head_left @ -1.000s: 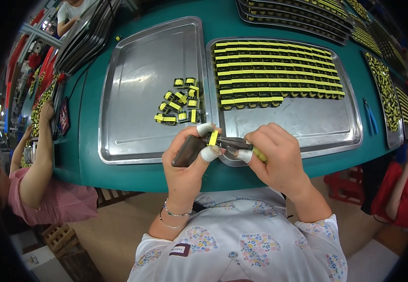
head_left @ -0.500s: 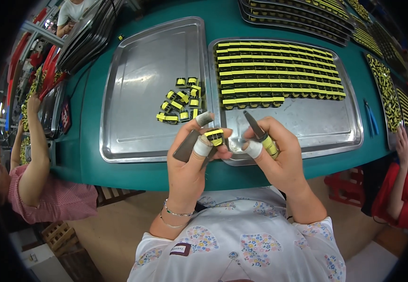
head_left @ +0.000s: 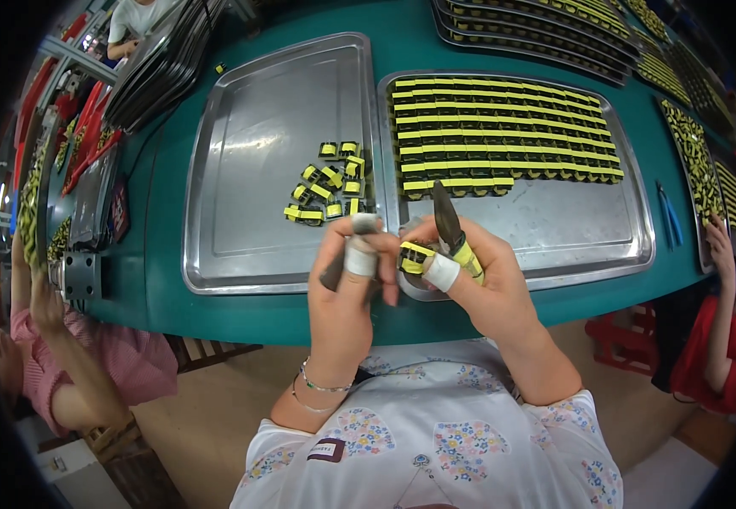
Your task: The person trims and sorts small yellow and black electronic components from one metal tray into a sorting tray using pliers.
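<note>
My right hand (head_left: 491, 271) pinches a small black transformer with yellow tape (head_left: 415, 257) between its white-wrapped thumb and fingertips. The same hand also grips a knife (head_left: 447, 216), its dark blade pointing up and away and its handle wound in yellow. Close beside the transformer is my left hand (head_left: 347, 284), fingers curled and slightly blurred, with wraps on its thumb and forefinger. A dark grey flat piece (head_left: 331, 274) shows in the left palm; its kind I cannot make out. Loose transformers (head_left: 320, 192) lie in the left metal tray (head_left: 253, 170).
The right metal tray (head_left: 580, 242) holds transformers in tight rows (head_left: 503, 127). Blue-handled pliers (head_left: 670, 216) lie on the green table (head_left: 151, 246) to its right. Stacked full trays (head_left: 537, 42) stand at the back. Co-workers are at both sides, one in a pink sleeve (head_left: 143, 352).
The transformer has passed from my left hand to my right fingertips. The knife has tilted more upright and shifted left. At the left, the co-worker's arm has lowered.
</note>
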### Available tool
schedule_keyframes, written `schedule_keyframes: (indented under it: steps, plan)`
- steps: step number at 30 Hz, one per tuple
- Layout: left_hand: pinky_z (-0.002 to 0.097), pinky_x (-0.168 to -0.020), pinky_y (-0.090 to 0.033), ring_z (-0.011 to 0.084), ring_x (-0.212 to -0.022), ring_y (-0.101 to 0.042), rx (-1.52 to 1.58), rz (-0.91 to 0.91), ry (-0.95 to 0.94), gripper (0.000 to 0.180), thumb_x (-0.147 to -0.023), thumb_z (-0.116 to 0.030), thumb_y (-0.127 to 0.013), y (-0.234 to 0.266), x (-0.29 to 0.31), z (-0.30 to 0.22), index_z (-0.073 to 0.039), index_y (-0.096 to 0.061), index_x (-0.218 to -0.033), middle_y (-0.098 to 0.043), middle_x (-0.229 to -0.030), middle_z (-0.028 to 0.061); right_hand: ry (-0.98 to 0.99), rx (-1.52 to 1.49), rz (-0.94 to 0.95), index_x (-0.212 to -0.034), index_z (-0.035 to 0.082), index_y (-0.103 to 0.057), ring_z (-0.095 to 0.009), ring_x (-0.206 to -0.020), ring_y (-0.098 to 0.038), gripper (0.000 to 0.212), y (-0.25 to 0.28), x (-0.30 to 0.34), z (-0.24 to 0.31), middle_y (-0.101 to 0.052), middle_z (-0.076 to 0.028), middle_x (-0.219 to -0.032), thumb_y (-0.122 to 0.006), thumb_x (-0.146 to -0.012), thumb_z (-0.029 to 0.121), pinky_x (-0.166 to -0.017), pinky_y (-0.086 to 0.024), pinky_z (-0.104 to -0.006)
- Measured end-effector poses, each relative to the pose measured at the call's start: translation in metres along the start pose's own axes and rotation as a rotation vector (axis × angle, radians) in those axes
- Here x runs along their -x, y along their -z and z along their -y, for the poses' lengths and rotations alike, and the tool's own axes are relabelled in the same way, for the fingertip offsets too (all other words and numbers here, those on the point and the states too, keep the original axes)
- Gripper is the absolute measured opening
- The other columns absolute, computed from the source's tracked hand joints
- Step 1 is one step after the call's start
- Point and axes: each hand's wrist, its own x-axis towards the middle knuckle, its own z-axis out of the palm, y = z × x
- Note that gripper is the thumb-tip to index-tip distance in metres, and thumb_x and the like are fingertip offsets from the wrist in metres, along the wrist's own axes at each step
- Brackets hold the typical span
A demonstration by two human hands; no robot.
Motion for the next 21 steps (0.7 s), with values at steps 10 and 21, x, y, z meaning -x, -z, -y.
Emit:
schedule_keyframes:
  steps: [10, 21]
  plan:
    - [0.0439, -0.111, -0.026, 0.0301, -0.129, -0.037, 0.548, 0.087, -0.116, 0.079, -0.088, -0.063, -0.04, -0.004, -0.012, 0.0, 0.0, -0.031, -0.135, -0.036, -0.139, 0.0199, 0.279, 0.308, -0.096, -0.105, -0.001, -0.055, -0.012, -0.083, -0.059, 0.026, -0.013, -0.001, -0.003, -0.059, -0.007, -0.099, -0.065, -0.081, 0.0, -0.072, -0.047, -0.0241]
    - [0.0439, -0.112, -0.022, 0.032, -0.133, -0.033, 0.293, 0.147, -0.202, 0.077, -0.09, -0.061, -0.039, -0.017, -0.004, -0.013, -0.003, -0.027, -0.139, -0.033, -0.142, 0.0219, 0.456, 0.628, -0.129, -0.101, 0.0, -0.06, -0.02, -0.082, -0.059, 0.029, -0.032, 0.0, 0.006, -0.058, -0.013, -0.1, -0.066, -0.072, -0.005, -0.072, -0.047, -0.0269]
